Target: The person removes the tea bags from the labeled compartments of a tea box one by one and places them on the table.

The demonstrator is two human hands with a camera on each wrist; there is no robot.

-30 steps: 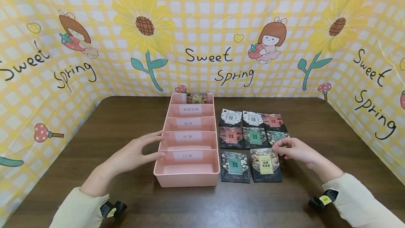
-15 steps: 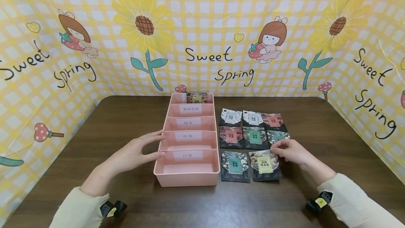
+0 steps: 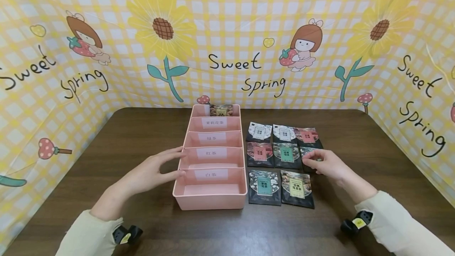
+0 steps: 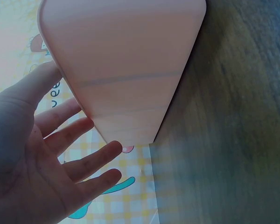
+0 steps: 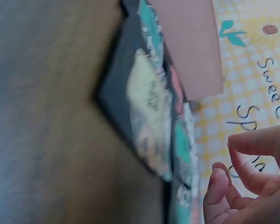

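A pink divided storage box [image 3: 209, 202] with several labelled compartments stands mid-table. My left hand [image 3: 147, 171] touches its left rim, fingers spread; in the left wrist view, this hand [image 4: 51, 140] lies along the box's side wall [image 4: 121, 46]. My right hand [image 3: 328, 167] is over a teal-labelled tea packet [image 3: 307, 151], which it partly covers. In the right wrist view, the thumb and fingers of this hand [image 5: 252, 177] are bent with nothing between them. Just in front lies a yellow-labelled tea packet [image 3: 298, 189], slightly turned, beside a teal-labelled jasmine tea packet [image 3: 264, 187].
Behind them lie a green-labelled packet [image 3: 286, 155], a red-labelled packet [image 3: 260, 154], another red one [image 3: 307, 135], and two white-labelled ones [image 3: 259, 132]. A yellow-labelled packet [image 3: 221, 110] stands in the box's rear compartment. A patterned cloth [image 3: 227, 31] surrounds the table [image 3: 142, 228].
The yellow-labelled packet has shifted slightly left and turned. My right hand has left it and moved back over the teal-labelled packet behind. My left hand has stayed put.
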